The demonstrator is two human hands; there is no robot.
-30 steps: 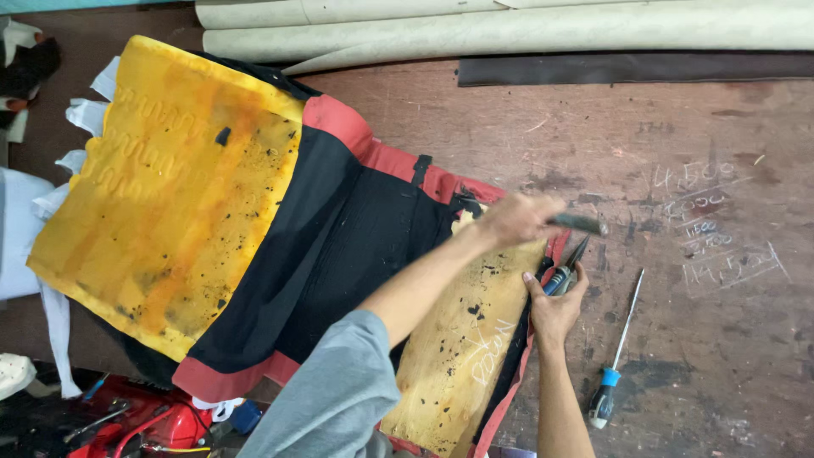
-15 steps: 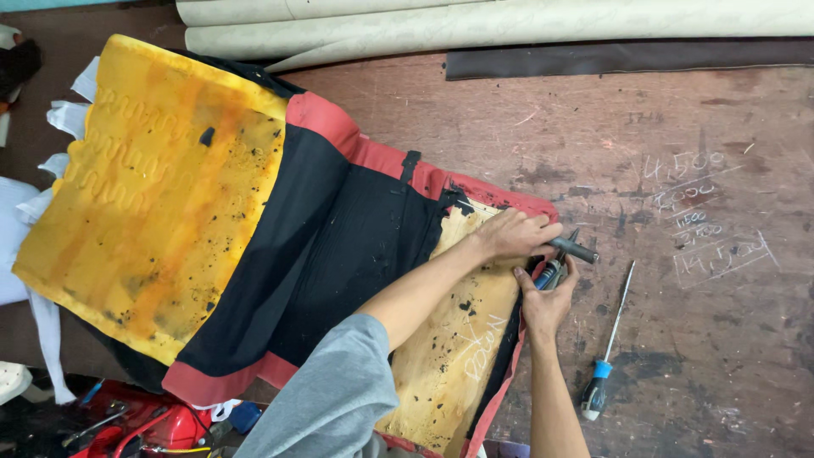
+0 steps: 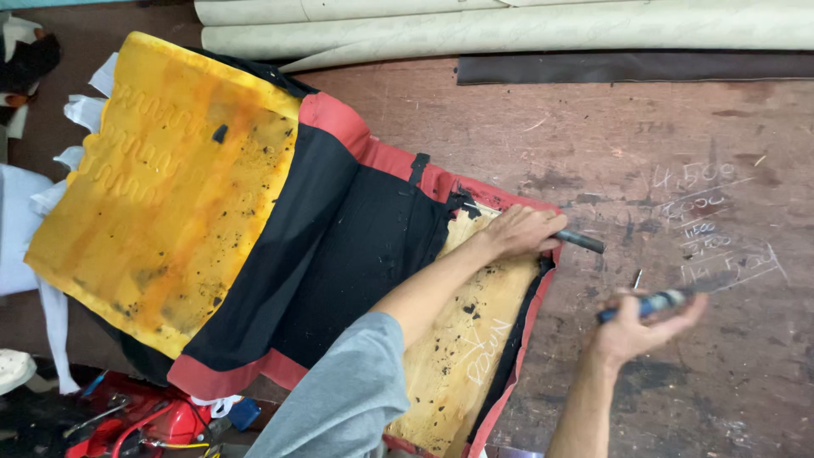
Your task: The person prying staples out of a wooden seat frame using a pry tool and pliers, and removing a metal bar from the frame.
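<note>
A seat cushion lies on a scratched brown board, with bare yellow foam at the left and a black and red cover pulled over its middle. My left hand rests on the cover's red edge at the cushion's right side, closed around a dark rod-like tool that sticks out to the right. My right hand hovers above the board to the right of the cushion. It holds a blue-handled screwdriver, which is blurred by motion.
Rolled pale sheets and a dark strip lie along the far edge. Chalk marks cover the board at the right. Red tools and wires sit at the lower left, white cloth at the left edge.
My right hand has left the cushion's edge, moved right and taken up the screwdriver that lay on the board. My left hand has lowered onto the cover's red edge.
</note>
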